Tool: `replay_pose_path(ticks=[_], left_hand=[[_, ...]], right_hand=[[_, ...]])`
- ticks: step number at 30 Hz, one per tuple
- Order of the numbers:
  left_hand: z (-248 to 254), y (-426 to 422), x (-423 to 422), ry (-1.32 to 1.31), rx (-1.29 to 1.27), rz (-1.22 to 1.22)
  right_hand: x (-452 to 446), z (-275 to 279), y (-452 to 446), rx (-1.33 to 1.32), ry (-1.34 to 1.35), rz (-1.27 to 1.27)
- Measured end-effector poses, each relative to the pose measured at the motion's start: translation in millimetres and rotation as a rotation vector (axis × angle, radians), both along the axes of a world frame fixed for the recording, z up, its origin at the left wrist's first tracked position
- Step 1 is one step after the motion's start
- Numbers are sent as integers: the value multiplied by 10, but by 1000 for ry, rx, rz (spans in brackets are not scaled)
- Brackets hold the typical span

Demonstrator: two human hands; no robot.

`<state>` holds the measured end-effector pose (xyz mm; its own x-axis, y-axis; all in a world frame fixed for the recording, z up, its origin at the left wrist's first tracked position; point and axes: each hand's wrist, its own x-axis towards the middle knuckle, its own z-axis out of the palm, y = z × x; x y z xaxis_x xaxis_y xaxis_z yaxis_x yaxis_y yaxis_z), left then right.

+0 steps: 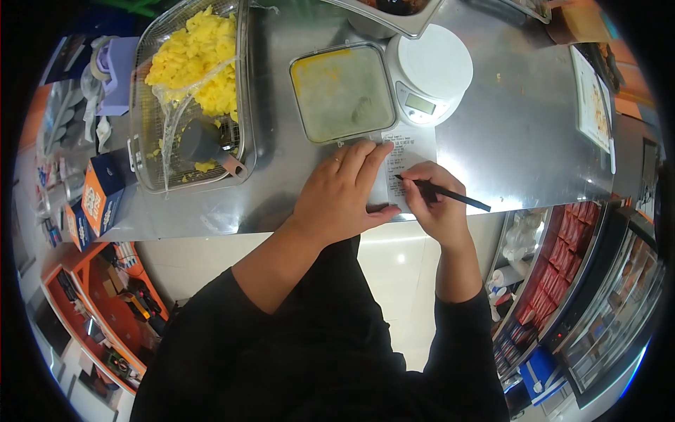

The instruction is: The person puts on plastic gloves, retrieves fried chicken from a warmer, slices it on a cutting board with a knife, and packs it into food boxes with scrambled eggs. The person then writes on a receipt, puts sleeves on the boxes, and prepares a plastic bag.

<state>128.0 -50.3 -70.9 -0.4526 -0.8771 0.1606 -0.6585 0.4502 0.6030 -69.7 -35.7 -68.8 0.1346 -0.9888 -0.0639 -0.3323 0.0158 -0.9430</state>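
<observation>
My right hand [437, 204] grips a slim black pen [457, 195], its tip touching a printed receipt [415, 146] on the steel table. The receipt is a narrow white slip with rows of small dark text, too small to read. My left hand [341, 186] lies flat with fingers stretched out, the fingertips and thumb at the receipt's left edge. Just beyond that hand is a square container [344, 95] with a see-through, fogged top and yellow stains. A white digital kitchen scale [432, 67] stands beyond the receipt.
At the left, a clear-walled tray [246, 70] holds chopped yellow food [200, 56] and a grey scoop [199, 141]. An orange and blue box [100, 193] stands at the left edge. A white sheet [593, 98] lies far right; a metal pan [415, 27] is at the back.
</observation>
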Motion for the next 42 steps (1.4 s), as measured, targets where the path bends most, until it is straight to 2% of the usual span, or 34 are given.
replay_pose_path(ticks=[10, 12, 15, 20, 22, 23, 25, 30, 32, 33, 35, 36, 38, 39, 41, 42], left_hand=[[15, 3, 2, -16, -5, -2], [14, 7, 3, -17, -1, -3], [6, 5, 11, -1, 14, -7], [3, 7, 8, -3, 23, -7], [14, 6, 10, -2, 30, -8], [20, 4, 9, 0, 37, -10], [25, -1, 8, -2, 51, -9], [24, 17, 3, -20, 57, 14], [31, 19, 18, -26, 56, 7], [39, 13, 28, -28, 53, 10], [57, 13, 50, 33, 43, -13], [60, 24, 67, 31, 36, -16], [28, 48, 127, 180, -125, -73], [-15, 83, 172, 178, -144, -78], [-102, 251, 325, 296, -256, -320], [-52, 374, 444, 293, -219, -362]], right_hand=[[-16, -25, -18, -26, 51, 47], [-69, -77, 2, -19, -127, -59], [-58, -1, 4, 55, -134, -40], [-57, 8, -28, 45, -35, 51], [-93, -14, -25, -131, 39, -72], [-89, -82, 0, -127, -158, -233], [-182, -32, 34, 20, -224, -320], [-176, -61, 58, -18, -226, -324], [-234, -26, 65, 13, -179, -400], [-294, 2, 33, 41, 23, -480], [-280, 268, -130, 7, 369, -451], [-315, 300, -163, 1, 365, -454], [-455, 382, -246, 243, 604, -359], [-494, 404, -295, 226, 598, -367], [-545, 414, -378, 248, 717, -307], [-564, 461, -436, 277, 720, -304]])
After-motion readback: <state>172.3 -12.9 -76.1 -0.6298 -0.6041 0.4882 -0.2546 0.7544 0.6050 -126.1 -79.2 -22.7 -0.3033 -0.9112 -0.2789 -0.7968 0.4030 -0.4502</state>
